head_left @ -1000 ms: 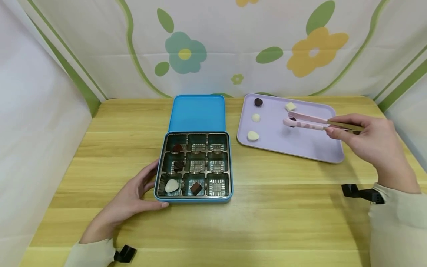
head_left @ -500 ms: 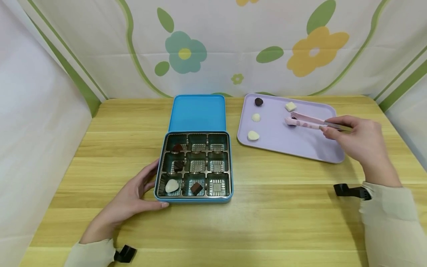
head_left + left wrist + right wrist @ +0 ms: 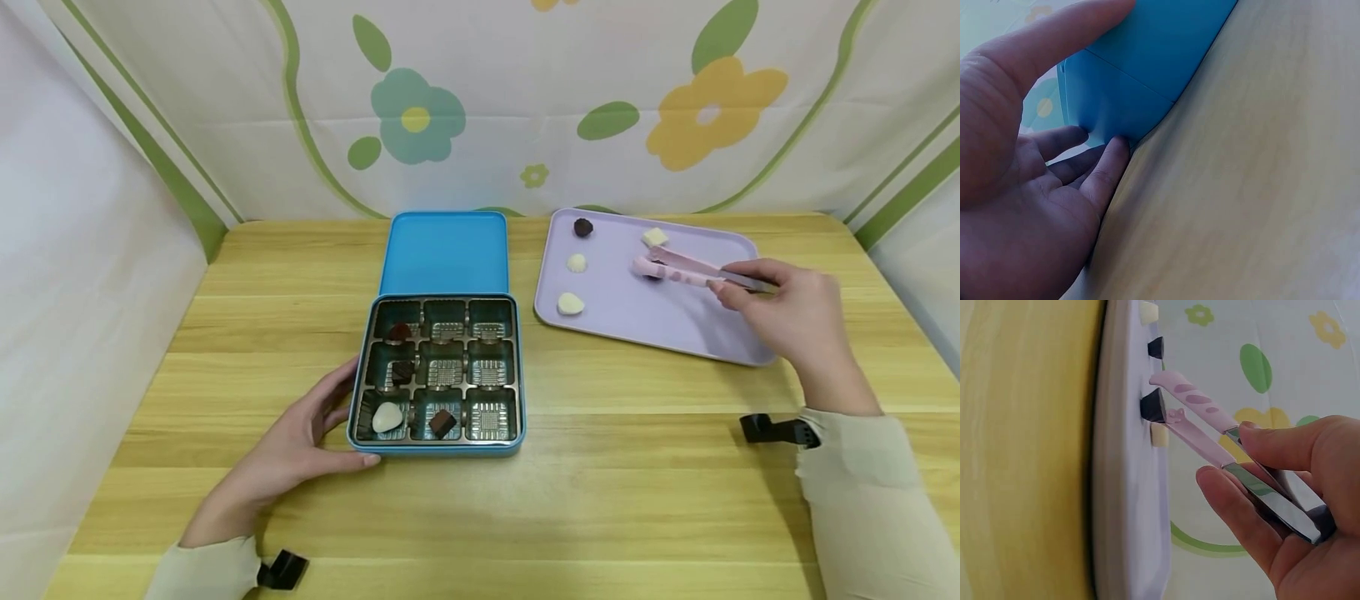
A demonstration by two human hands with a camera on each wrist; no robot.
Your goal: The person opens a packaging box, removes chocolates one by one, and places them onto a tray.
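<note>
- Dark chocolate (image 3: 1155, 406): on the lilac tray (image 3: 622, 321), by the tips of the pink tongs (image 3: 1216, 415); their near arm partly covers it in the head view. Whether both tips touch it, I cannot tell.
- Right hand (image 3: 795, 317): thumb and fingers pinch the tongs' metal arms, with the pink ends apart.
- Left hand (image 3: 296, 450): spread round a corner of the blue box (image 3: 442, 451), thumb on the near side, fingers against the left side.
- Close in the way: a pale square piece (image 3: 655, 237) just beyond the tongs' far arm.
- Along the tray's left end: a round dark piece (image 3: 583, 227), a small white dome (image 3: 576, 263) and a smooth white piece (image 3: 570, 304).
- Between box and tray: a strip of wooden table (image 3: 528, 350), plus the tray's raised rim.
- In the box: the left column holds a reddish piece (image 3: 400, 332), a dark piece (image 3: 402, 372) and a white oval (image 3: 387, 417), far to near; a brown block (image 3: 443, 424) sits near-centre.
- Behind the box: its blue lid (image 3: 448, 254).
</note>
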